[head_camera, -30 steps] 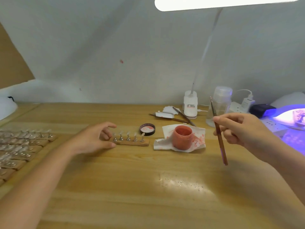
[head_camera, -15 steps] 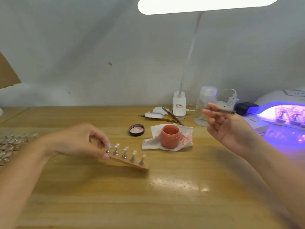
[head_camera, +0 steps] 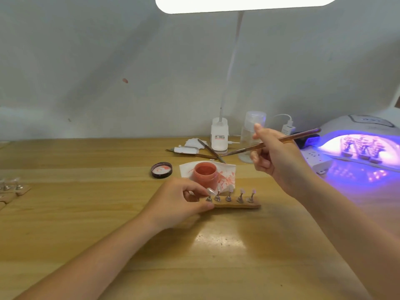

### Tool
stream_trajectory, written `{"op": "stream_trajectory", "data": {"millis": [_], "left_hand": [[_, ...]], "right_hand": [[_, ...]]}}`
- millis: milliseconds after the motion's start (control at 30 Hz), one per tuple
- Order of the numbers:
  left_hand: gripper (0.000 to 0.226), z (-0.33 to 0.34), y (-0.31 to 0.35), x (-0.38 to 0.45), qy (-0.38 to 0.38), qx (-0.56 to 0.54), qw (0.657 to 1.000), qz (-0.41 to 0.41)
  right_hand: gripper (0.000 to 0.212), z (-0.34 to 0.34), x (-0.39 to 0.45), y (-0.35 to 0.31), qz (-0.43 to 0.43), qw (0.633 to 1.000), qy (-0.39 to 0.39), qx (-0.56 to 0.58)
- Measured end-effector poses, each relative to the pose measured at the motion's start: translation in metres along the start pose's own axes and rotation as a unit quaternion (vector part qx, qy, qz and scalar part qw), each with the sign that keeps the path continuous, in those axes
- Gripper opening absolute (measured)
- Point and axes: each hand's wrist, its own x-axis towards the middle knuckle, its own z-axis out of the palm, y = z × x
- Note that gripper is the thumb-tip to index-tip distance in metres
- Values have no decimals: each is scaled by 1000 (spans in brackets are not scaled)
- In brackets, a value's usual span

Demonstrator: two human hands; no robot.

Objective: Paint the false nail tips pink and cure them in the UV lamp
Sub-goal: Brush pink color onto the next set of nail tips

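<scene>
Far left on the table (head_camera: 86, 213), more holder strips (head_camera: 15, 188) wait unpainted; your left hand (head_camera: 179, 202) pinches the end of a wooden strip (head_camera: 236, 205) with five nail tips (head_camera: 230, 188) on stands, still looking clear, just in front of the open pink polish jar (head_camera: 205, 173) and beside its lid (head_camera: 162, 169). Your right hand (head_camera: 275, 152) grips the brush (head_camera: 270, 144), bristles raised above the jar, not yet dipped. At right, the lit UV lamp (head_camera: 363, 146) already holds strips curing, so this set needs painting, then curing.
</scene>
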Motion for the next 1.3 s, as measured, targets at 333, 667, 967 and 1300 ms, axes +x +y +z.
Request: {"op": "stream_trajectory", "data": {"millis": [333,667,967,1300], "left_hand": [[32,8,-7,-2,18,23,1000,4],[23,7,-8,-2,28,6,1000,-2],[30,8,-7,-2,48,-32,998,-6],[9,8,-2,-3,27,-39,999,-19]], "right_hand": [[40,32,29,4,-150,958,-37,-240],[47,50,42,26,-168,899,-86,-395],[43,38,44,11,-167,937,-7,-305],[40,22,42,22,-49,971,52,-229]]}}
